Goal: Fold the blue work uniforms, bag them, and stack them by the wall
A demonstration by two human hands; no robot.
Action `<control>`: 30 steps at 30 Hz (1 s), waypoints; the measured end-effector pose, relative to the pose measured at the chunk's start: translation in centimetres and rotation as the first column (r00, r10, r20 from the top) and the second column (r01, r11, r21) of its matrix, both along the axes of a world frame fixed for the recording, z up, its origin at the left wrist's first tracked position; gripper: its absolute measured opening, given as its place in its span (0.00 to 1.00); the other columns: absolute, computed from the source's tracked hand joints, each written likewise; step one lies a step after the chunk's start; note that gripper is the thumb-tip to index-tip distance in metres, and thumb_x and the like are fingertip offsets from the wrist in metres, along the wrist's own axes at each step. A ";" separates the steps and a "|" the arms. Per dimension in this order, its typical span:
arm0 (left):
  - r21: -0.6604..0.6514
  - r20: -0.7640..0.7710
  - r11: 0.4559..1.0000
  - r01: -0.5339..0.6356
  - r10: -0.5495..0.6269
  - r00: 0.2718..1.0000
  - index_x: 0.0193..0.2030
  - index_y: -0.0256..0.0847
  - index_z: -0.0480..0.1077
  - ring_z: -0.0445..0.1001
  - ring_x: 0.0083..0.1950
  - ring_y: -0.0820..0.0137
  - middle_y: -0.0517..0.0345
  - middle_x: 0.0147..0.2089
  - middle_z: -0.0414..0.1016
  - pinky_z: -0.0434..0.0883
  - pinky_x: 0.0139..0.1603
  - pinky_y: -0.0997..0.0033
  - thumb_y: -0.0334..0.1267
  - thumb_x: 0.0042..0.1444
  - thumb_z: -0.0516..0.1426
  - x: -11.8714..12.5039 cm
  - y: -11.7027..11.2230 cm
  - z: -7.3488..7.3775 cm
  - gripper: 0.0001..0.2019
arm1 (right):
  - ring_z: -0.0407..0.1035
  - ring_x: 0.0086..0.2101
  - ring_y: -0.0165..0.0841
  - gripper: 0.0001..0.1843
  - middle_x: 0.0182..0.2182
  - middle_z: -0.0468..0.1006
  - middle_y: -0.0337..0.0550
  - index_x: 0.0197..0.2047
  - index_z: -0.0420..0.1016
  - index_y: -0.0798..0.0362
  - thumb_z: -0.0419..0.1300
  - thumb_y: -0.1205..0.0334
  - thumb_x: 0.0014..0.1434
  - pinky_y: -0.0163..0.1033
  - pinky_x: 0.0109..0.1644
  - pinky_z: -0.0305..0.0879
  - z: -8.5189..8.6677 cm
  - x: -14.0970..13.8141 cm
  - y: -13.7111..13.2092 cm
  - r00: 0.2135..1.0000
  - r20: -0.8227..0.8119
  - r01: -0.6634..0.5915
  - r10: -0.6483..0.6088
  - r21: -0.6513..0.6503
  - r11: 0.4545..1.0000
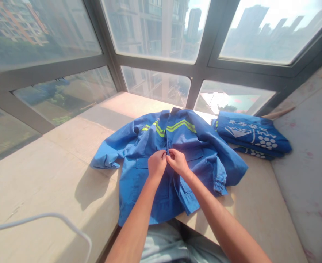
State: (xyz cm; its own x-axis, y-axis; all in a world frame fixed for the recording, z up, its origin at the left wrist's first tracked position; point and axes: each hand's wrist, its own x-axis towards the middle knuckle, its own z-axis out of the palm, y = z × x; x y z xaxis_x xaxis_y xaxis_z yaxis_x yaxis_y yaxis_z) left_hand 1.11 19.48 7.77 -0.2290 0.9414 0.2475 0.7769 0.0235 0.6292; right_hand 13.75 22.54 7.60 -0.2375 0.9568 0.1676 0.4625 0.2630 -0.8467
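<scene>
A blue work jacket (150, 186) with yellow-green stripes across its chest lies front side up on a pale stone sill. Its collar points toward the windows and the sleeves spread to either side. At the middle of the front opening, my left hand (157, 162) pinches the jacket's edge. My right hand (177, 162) is closed on the same edge, its fingers almost touching the left ones. Whatever fastener lies between the fingertips is hidden. Below the hands, the two front panels hang apart, and the lower hem reaches over the sill's near edge.
Folded blue garments with white printing (248, 133) are stacked on the right, close to the patterned wall (309, 164). A white cable (54, 214) curves over the sill (40, 171) at lower left. Grey-framed windows (155, 62) enclose the far side.
</scene>
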 end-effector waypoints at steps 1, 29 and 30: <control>-0.001 0.045 1.000 0.000 0.000 0.999 0.42 0.44 0.80 0.79 0.41 0.61 0.51 0.41 0.83 0.68 0.42 0.68 0.34 0.62 0.55 -0.2 0.1 0.0 0.11 | 0.71 0.30 0.33 0.13 0.28 0.79 0.40 0.42 0.81 0.53 0.59 0.60 0.55 0.35 0.38 0.66 0.0 -0.1 -0.2 1.000 0.008 -0.014 0.014 0.002 1.000; -0.062 0.782 0.998 0.008 0.044 0.621 0.31 0.38 0.79 0.75 0.30 0.69 0.55 0.28 0.79 0.72 0.34 0.70 0.50 0.47 0.65 -1.6 2.0 -2.5 0.15 | 0.74 0.35 0.33 0.06 0.33 0.81 0.40 0.42 0.78 0.48 0.60 0.61 0.64 0.34 0.40 0.64 0.2 -0.5 0.3 0.967 0.256 -0.019 0.014 0.015 1.000; -0.061 0.789 0.998 -0.010 0.055 0.612 0.30 0.38 0.79 0.74 0.30 0.69 0.55 0.28 0.79 0.71 0.34 0.71 0.50 0.47 0.66 -1.5 2.0 -2.6 0.16 | 0.74 0.35 0.33 0.06 0.33 0.81 0.40 0.42 0.78 0.49 0.60 0.61 0.64 0.34 0.41 0.64 0.2 -0.4 0.4 0.972 0.234 -0.037 0.032 0.017 0.999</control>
